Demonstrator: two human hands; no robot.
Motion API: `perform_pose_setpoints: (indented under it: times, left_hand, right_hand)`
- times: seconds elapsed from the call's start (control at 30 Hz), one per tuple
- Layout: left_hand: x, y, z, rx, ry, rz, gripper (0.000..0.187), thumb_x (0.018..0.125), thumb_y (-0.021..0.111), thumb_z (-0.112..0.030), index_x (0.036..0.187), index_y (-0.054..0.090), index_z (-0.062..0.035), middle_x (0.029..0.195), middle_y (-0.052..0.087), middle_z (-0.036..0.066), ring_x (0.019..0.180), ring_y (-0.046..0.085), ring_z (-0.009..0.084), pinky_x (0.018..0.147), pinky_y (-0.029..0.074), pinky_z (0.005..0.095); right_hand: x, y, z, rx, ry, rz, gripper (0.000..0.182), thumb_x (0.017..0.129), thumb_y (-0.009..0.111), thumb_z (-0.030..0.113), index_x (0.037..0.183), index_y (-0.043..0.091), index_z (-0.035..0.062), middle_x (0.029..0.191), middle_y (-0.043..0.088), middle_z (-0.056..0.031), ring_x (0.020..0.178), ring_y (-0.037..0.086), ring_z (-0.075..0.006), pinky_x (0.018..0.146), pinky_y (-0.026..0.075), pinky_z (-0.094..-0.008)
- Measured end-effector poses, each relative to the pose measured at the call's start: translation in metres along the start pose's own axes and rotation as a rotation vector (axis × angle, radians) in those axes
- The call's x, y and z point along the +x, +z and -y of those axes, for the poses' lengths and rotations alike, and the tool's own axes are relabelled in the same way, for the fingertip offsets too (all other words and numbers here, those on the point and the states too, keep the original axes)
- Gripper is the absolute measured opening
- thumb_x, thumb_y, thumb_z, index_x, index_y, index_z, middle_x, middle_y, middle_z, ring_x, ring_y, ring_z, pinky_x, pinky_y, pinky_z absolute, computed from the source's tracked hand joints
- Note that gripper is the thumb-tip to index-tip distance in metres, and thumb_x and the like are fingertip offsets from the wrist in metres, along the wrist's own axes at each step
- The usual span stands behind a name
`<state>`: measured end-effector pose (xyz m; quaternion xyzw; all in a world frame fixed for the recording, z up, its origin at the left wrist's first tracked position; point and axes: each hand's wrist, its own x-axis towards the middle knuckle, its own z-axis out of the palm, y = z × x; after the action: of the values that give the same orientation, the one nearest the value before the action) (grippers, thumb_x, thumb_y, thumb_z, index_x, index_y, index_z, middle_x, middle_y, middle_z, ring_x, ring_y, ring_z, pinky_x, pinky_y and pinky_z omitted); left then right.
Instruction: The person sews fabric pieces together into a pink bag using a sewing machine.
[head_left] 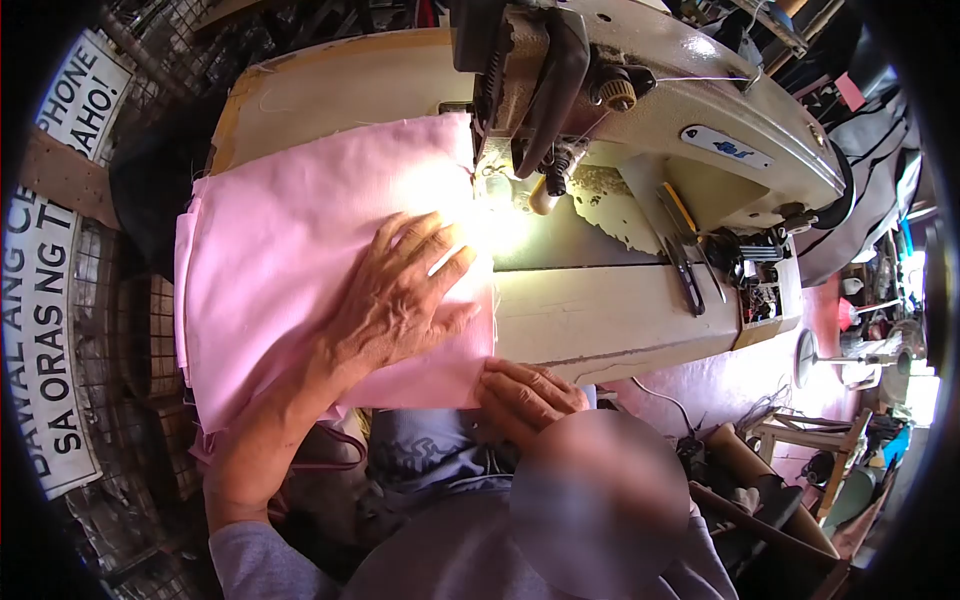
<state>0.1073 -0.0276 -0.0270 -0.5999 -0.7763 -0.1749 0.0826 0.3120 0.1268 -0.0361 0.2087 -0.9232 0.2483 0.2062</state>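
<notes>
A pink cloth [300, 230] lies spread over the sewing table, its right edge near the needle of the cream sewing machine [690, 120]. My left hand [400, 295] rests flat on the cloth, fingers spread and pointing toward the presser foot [553, 180]. My right hand [525, 395] is at the table's near edge, fingers curled on the lower right corner of the cloth. A blurred patch hides part of my right arm.
The worn table top [590, 310] extends right of the cloth. Scissors [685, 275] lie beside the machine. White signs with black letters [45, 330] hang at the left. Cluttered stools and bags stand at the lower right.
</notes>
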Motion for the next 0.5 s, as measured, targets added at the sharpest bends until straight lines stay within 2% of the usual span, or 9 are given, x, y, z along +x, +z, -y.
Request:
perform_pose_setpoints:
  times: [0.13, 0.27, 0.37, 0.5]
  left_hand:
    - [0.008, 0.002, 0.011, 0.015, -0.019, -0.002, 0.052, 0.085, 0.075, -0.032, 0.127, 0.063, -0.0036, 0.134, 0.059, 0.018, 0.130, 0.052, 0.0391, 0.114, 0.040, 0.0522]
    - [0.016, 0.006, 0.023, -0.005, -0.003, -0.040, 0.050, 0.084, 0.075, -0.033, 0.123, 0.064, -0.0043, 0.132, 0.060, 0.017, 0.131, 0.052, 0.0350, 0.115, 0.037, 0.0524]
    - [0.022, 0.009, 0.033, -0.013, -0.014, -0.049, 0.051, 0.083, 0.076, -0.032, 0.124, 0.064, -0.0041, 0.133, 0.060, 0.017, 0.131, 0.053, 0.0336, 0.115, 0.038, 0.0517]
    - [0.032, 0.010, 0.044, -0.016, -0.023, -0.037, 0.052, 0.083, 0.077, -0.032, 0.125, 0.064, -0.0038, 0.135, 0.060, 0.016, 0.132, 0.053, 0.0323, 0.115, 0.037, 0.0507]
  right_hand:
    - [0.009, 0.003, -0.012, 0.002, -0.007, -0.044, 0.038, 0.073, 0.069, 0.007, 0.108, 0.071, -0.0072, 0.116, 0.068, -0.0205, 0.114, 0.068, -0.0364, 0.099, 0.058, -0.0456]
    - [0.020, 0.003, -0.021, -0.010, 0.004, -0.058, 0.037, 0.073, 0.070, 0.004, 0.107, 0.071, -0.0072, 0.115, 0.068, -0.0204, 0.114, 0.069, -0.0359, 0.099, 0.057, -0.0453]
    - [0.025, 0.004, -0.030, -0.015, 0.003, -0.046, 0.041, 0.074, 0.071, 0.011, 0.111, 0.071, -0.0045, 0.116, 0.069, -0.0177, 0.112, 0.071, -0.0354, 0.093, 0.060, -0.0457]
    - [0.035, 0.001, -0.038, -0.026, 0.052, -0.026, 0.040, 0.075, 0.069, 0.010, 0.113, 0.071, -0.0037, 0.117, 0.069, -0.0168, 0.114, 0.070, -0.0347, 0.095, 0.059, -0.0453]
